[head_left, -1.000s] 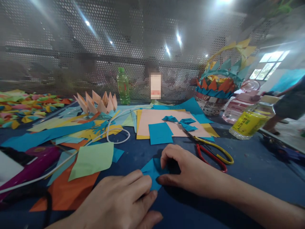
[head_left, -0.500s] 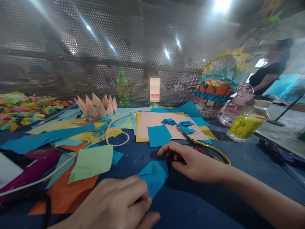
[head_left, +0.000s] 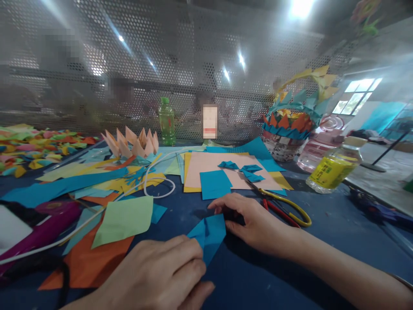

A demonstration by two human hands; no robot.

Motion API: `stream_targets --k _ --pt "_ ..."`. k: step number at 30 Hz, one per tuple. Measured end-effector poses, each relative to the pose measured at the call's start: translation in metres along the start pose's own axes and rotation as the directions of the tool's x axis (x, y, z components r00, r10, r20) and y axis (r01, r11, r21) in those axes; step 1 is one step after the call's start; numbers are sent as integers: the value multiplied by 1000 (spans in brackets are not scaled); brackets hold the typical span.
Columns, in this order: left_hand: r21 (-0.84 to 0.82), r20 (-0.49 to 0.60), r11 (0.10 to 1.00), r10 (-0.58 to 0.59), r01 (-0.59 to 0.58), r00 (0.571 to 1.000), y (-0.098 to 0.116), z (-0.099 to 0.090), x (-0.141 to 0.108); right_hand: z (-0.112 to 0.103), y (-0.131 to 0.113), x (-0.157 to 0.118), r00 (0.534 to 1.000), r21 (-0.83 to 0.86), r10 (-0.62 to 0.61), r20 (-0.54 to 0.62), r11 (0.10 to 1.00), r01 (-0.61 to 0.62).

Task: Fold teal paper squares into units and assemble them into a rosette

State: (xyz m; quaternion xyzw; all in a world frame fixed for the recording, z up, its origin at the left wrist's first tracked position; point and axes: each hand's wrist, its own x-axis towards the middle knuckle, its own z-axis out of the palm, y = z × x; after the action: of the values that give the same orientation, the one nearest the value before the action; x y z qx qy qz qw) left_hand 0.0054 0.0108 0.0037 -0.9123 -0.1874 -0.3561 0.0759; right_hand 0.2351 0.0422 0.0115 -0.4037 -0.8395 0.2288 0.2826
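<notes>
Navy tabletop (head_left: 258,284); blue paper (head_left: 213,234) aslant, corner (head_left: 222,218) away-right.

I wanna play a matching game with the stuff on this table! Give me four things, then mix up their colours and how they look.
1. Scissors
2. Bottle at the back
3. Folded paper
4. Spiky paper piece

A. Peach, with points sticking up
B. Blue, partly under the left hand
C. Partly yellow, partly red
D. Green, standing upright

Right pairs: 1-C, 2-D, 3-B, 4-A
</notes>
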Motion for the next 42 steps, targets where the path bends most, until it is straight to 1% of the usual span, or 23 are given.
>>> stream_targets --k 4,8,10,13,15,18,21,25,29,31,32,34,36,38,40,42 --pt "-5 10 1000 -2 2 1000 -1 2 0 0 1 -1 995 3 -98 -21 995 98" --pt "-2 26 1000 -7 7 1000 -4 1 0 -4 -1 -2 984 -60 -177 -19 983 176" --pt "-20 71 1000 -21 22 997 -4 -3 1 -6 -4 -2 978 -98 -207 2 974 206" --pt "-25 176 998 -56 62 983 -3 -11 3 -9 -11 -4 969 -105 -237 64 964 243" --pt "16 222 994 -109 108 969 -1 -15 4 -9 -15 -5 964 -79 -243 105 965 252" --pt "108 239 979 -192 170 952 0 -16 5 -8 -20 -7 958 -42 -250 143 965 258" --pt "151 237 974 -201 168 950 -4 -14 6 -7 -21 -7 958 -17 -236 165 970 242" --pt "161 280 979 -164 122 946 -6 -14 6 -7 -18 -6 968 -41 -187 170 980 197" --pt "246 279 960 -201 133 939 -2 -15 4 -7 -17 -6 966 -37 -189 177 979 199" --pt "260 272 956 -207 136 940 0 -16 3 -5 -18 -6 963 -16 -198 181 979 204" --pt "251 261 957 -212 146 942 0 -16 4 -4 -19 -6 962 -2 -203 184 978 207" --pt "175 247 972 -198 157 949 -1 -17 5 -3 -19 -7 960 25 -208 185 978 207" --pt "52 268 988 -152 143 951 -5 -18 5 -2 -18 -7 962 51 -200 188 980 194" --pt "-27 250 993 -102 113 963 -9 -18 4 -3 -18 -7 964 69 -183 193 983 173" --pt "-57 212 994 -81 95 974 -12 -18 3 -2 -17 -7 965 82 -166 201 985 152" --pt "-84 209 992 -79 98 975 -12 -18 1 -1 -17 -7 970 89 -143 195 988 128"
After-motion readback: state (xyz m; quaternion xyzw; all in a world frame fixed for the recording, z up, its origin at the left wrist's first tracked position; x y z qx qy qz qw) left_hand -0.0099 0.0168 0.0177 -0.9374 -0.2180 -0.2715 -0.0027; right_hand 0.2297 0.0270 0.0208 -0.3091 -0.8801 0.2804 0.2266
